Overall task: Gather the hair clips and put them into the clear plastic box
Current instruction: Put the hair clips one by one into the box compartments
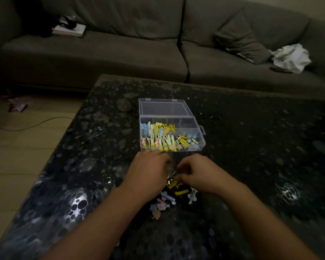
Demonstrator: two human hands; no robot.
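Observation:
The clear plastic box (200, 135) lies open on the dark table, its lid (164, 107) folded back, with several yellow, white, blue and pink hair clips (164, 137) inside. A small heap of loose hair clips (174, 194) lies on the table just in front of the box. My left hand (148, 168) and my right hand (197, 173) hover close together over the far end of that heap, fingers curled down. My right fingers pinch at a yellow clip (174, 182). What my left fingers hold is hidden under the hand.
The black, bubble-patterned table (251, 147) spreads wide on both sides of the box. Behind it stands a grey sofa (120, 53) bearing a cushion, a white cloth (291, 57) and a book. Wood floor with a cable lies to the left.

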